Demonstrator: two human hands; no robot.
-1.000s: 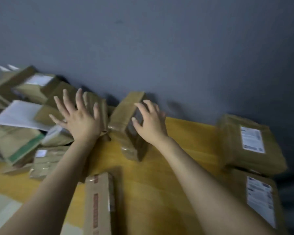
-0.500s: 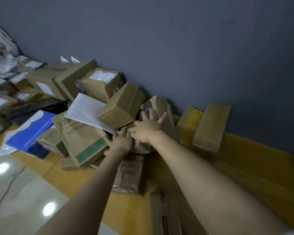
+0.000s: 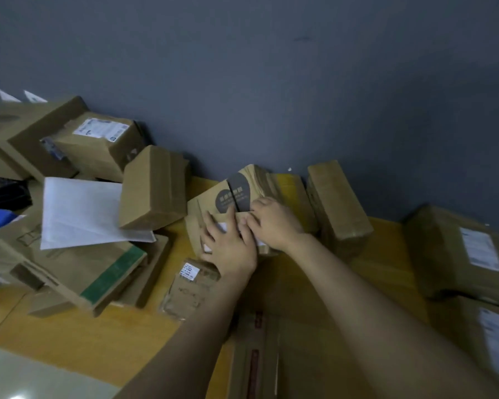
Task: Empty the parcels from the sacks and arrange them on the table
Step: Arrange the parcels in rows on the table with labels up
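Note:
A brown paper parcel with a dark round logo (image 3: 234,191) leans against the grey wall at the back of the yellow table (image 3: 386,246). My left hand (image 3: 228,243) lies flat on its front face with fingers spread. Right beside it, my right hand (image 3: 274,223) has its fingers curled over the parcel's front, thumb near the logo. Both forearms reach in from the bottom. No sack is in view.
A tilted box (image 3: 153,188), a white envelope (image 3: 78,214) and a green-striped paper bag (image 3: 98,272) pile up on the left. A small wrapped packet (image 3: 190,286) lies under my left wrist. An upright parcel (image 3: 337,205) and labelled parcels (image 3: 458,254) stand right; a long carton (image 3: 257,355) lies in front.
Both hands left the upright parcel and the pile and came together on the logo parcel, which now stands more upright against the wall. The view swung left, then partly back.

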